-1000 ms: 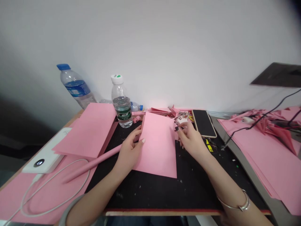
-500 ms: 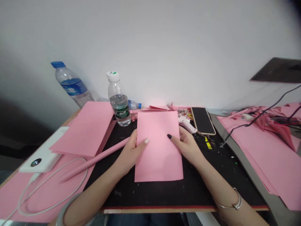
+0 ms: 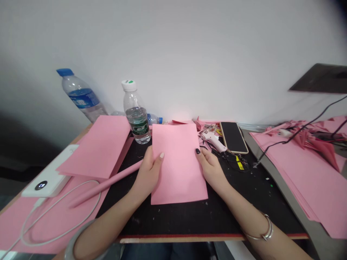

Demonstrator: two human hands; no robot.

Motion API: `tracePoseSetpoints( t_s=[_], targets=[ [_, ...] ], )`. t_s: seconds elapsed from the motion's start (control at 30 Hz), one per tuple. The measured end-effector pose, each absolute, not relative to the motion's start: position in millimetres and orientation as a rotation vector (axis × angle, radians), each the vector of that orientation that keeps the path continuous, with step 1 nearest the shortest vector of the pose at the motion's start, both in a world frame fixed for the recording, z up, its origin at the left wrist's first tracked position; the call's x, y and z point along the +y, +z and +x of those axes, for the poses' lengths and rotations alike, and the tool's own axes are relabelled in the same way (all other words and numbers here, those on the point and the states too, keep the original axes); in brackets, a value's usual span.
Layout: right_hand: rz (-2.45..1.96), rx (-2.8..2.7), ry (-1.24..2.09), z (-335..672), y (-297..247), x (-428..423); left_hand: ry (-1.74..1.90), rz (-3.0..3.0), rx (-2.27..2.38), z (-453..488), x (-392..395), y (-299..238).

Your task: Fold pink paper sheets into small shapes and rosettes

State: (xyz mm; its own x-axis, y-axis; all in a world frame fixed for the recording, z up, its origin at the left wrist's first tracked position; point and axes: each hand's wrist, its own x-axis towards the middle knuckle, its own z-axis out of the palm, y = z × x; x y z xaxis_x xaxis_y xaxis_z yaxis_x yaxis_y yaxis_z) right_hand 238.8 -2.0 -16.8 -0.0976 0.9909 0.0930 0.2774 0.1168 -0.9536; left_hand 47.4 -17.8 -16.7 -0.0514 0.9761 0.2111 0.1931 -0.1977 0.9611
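Note:
A pink sheet of paper (image 3: 177, 166), perhaps folded or several layers thick, is held up above the black mat (image 3: 173, 220). My left hand (image 3: 148, 169) grips its left edge, thumb on the front and fingers hidden behind. At the right edge my right hand (image 3: 213, 166) pinches it, with the dark-nailed thumb near the border and the other fingers curled behind. A rolled pink paper tube (image 3: 114, 183) lies to the left, its far end passing behind my left hand.
Left of the mat are folded pink paper (image 3: 100, 148), a white power bank (image 3: 50, 180) with a cable, and a water bottle (image 3: 137, 119). Behind my right hand lie a glue gun (image 3: 214, 140) and a phone (image 3: 233, 137). More pink sheets (image 3: 300, 173) fill the right side.
The pink paper has shifted a little left and up, tilting slightly. My right thumb has slid outward to the paper's right edge, and more of the glue gun shows.

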Motion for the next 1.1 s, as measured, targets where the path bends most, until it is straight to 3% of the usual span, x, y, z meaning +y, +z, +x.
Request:
tracePoseSetpoints(
  t_s=[0.2,0.43,1.1],
  targets=[
    [-1.156,-1.435,1.306,236,-24,1,1.437,1.485,1.438,44,-16,-19],
    [-1.234,-1.440,1.103,235,-24,1,1.509,1.456,1.467,43,-14,-20],
    [-1.186,-1.599,1.275,248,-11,1,1.637,1.288,1.363,34,-7,-22]
  ],
)
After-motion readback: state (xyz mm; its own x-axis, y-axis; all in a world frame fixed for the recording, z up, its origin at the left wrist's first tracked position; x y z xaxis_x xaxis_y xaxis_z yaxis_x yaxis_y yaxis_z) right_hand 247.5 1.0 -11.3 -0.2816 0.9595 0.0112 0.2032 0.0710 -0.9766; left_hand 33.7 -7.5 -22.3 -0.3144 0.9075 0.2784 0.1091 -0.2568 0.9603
